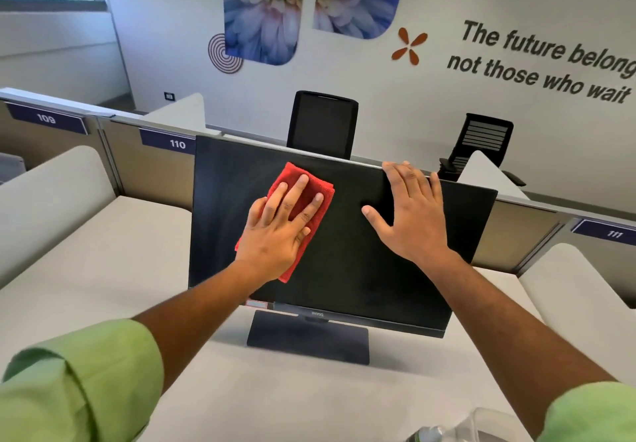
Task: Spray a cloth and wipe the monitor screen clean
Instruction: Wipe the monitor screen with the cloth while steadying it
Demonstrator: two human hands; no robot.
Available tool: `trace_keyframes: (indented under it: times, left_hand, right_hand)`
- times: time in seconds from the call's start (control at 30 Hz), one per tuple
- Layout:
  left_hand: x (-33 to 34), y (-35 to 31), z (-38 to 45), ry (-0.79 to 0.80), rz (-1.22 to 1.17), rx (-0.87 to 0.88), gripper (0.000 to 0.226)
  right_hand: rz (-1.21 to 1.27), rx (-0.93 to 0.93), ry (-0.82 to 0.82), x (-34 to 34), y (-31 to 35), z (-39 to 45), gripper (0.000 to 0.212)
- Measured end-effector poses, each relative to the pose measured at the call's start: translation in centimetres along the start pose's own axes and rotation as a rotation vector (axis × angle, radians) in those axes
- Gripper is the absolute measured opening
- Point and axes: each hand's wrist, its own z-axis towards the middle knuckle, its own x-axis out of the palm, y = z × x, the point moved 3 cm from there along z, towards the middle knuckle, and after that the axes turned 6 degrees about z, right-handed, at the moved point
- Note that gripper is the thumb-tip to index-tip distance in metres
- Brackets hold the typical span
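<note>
A black monitor [344,235] stood on its flat dark base [308,341] in the middle of the frame, on a pale desk [103,269], its screen dark and facing the camera. The left hand [275,231] lay flat on a folded red cloth [309,200], fingers straight and slightly spread, pressing it against the upper middle of the screen; the cloth showed above the fingertips and below the heel of the hand. The right hand [411,214] rested open on the upper right part of the screen, fingers straight and spread wide, their tips reaching the monitor's top edge and the thumb pointing toward the cloth. The two hands were near each other but apart. Both forearms came up from the bottom corners, each ending in a rolled green sleeve [79,383]. At the bottom edge, right of centre, a clear container [447,431] was partly cut off by the frame; what it held could not be told. Pale curved dividers [44,200] flanked the desk left and right. Behind the monitor ran a low partition carrying dark number plates reading 109 [46,118], 110 [177,144] and 111 [614,234]. Two black office chairs [323,125] rose beyond it, against a white wall with flower pictures [263,16] in the upper middle and dark lettering [543,63] at the upper right.
</note>
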Motion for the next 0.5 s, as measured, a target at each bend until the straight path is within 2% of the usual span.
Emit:
trace_keyframes:
  times: [0.2, 0.4, 0.5]
  left_hand:
    - [-0.2, -0.8, 1.9, -0.06, 0.041, 0.177, 0.068]
    - [-0.3, -4.8, 4.8, -0.114, -0.037, 0.1, 0.068]
    - [-0.8, -6.2, 6.8, -0.144, -0.051, 0.139, 0.068]
  right_hand:
    - [0.036, 0.038, -0.034, 0.7, 0.2, 0.0, 0.08]
    - [0.092, 0.041, -0.079, 0.8, 0.0, -0.1, 0.074]
    - [0.103, 0.045, -0.088, 0.9, 0.0, -0.2, 0.074]
